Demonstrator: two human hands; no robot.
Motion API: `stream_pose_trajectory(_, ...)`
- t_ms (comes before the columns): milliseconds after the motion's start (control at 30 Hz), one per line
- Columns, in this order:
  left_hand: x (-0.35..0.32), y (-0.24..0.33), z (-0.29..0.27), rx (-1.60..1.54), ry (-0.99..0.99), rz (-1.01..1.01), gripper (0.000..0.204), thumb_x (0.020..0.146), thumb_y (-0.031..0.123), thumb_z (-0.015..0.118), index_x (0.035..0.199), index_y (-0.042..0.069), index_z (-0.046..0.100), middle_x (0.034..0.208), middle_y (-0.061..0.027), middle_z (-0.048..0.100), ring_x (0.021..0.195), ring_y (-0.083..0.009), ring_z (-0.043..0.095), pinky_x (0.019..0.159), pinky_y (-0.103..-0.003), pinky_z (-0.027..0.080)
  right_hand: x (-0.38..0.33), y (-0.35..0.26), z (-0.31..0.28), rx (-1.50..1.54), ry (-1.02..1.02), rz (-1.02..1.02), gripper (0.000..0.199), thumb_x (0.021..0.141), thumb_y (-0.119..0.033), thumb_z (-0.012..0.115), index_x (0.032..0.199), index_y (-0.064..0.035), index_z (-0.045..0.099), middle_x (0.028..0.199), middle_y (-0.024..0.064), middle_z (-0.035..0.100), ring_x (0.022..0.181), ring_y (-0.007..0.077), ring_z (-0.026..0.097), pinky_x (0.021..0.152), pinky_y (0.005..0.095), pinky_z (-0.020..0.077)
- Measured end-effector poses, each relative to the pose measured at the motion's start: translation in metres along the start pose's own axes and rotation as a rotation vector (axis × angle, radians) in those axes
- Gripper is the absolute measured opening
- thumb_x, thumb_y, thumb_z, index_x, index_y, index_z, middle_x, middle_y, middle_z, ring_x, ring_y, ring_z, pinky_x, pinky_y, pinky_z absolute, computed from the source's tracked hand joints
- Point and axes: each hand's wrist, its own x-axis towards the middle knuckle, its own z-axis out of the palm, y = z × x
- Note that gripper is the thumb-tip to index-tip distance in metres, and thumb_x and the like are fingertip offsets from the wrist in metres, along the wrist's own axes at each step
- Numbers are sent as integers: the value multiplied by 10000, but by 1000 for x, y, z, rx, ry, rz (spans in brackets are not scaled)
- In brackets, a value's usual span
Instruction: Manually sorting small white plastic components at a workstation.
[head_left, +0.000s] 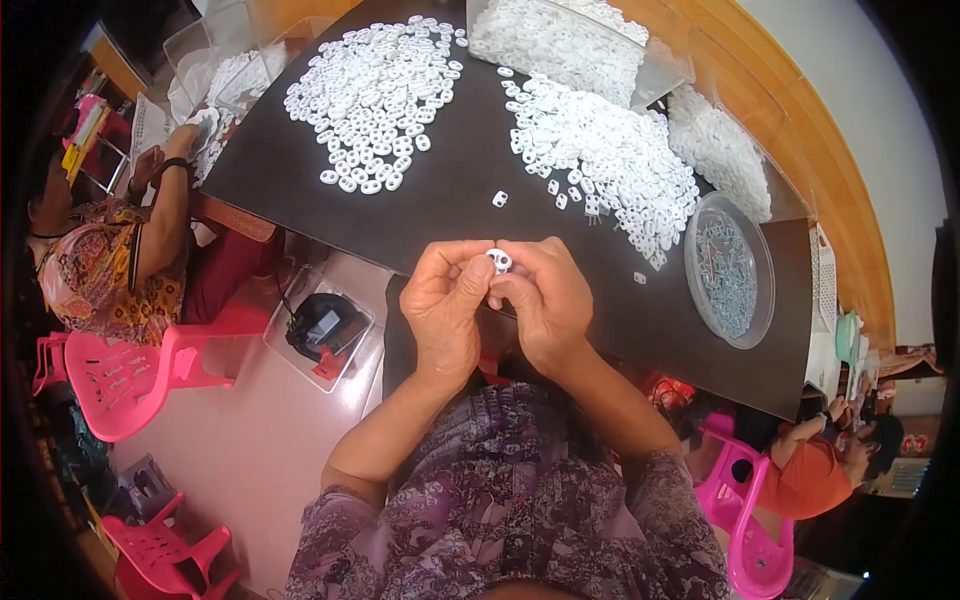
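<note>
Between my two hands, just over the table's near edge, is a small white plastic piece (pixel 499 261) with round holes. My left hand (pixel 450 300) pinches it from the left with thumb and fingers. From the other side my right hand (pixel 545 295) grips it the same way, thumb against its lower part. The fingers hide much of the piece. Beyond my hands a single white two-holed piece (pixel 500 199) lies on the dark table (pixel 455 215). A large pile of white oval two-holed pieces (pixel 375 100) spreads at the far left, and smaller white pieces (pixel 600 150) heap up at the right.
A round clear tub of screws (pixel 728 270) stands at the right. Clear bins of white parts (pixel 560 45) line the back. One person (pixel 120 250) works at the left, another (pixel 815 465) at the far right. Pink chairs (pixel 120 385) stand on the floor.
</note>
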Motion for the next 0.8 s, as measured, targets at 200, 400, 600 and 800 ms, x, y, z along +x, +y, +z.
stream_pose_trajectory(200, -1, 1, 2, -5, -5, 42, 153, 888, 73, 598, 991, -38, 576, 833, -57, 604, 669, -74, 515, 599, -199, 430, 0, -1, 3, -12, 40, -48, 265, 743, -10, 674, 992, 16, 587, 816, 99, 590, 652, 226, 514, 547, 309, 420)
stream_pose_trajectory(400, -5, -3, 0, 146, 2, 176, 141, 903, 94, 583, 981, -23, 580, 838, -30, 558, 683, -68, 500, 614, -196, 423, -1, -1, 8, -18, 104, -129, 185, 811, -6, 612, 990, 36, 589, 765, 89, 594, 621, 172, 515, 541, 269, 417)
stream_pose_trajectory(600, -7, -3, 0, 199, -15, 244, 149, 909, 140, 584, 959, 0, 578, 850, 0, 527, 749, -50, 471, 665, -182, 401, -3, -2, 12, -30, 106, -105, 155, 829, -17, 597, 976, 33, 589, 772, 92, 592, 625, 172, 519, 536, 273, 420)
stream_pose_trajectory(800, -6, -8, -5, 233, -50, 268, 140, 920, 121, 561, 958, -14, 552, 770, -12, 500, 647, -57, 470, 582, -193, 398, -7, -3, 13, -33, 131, -102, 253, 735, 21, 656, 977, 20, 584, 773, 99, 585, 619, 222, 506, 531, 311, 414)
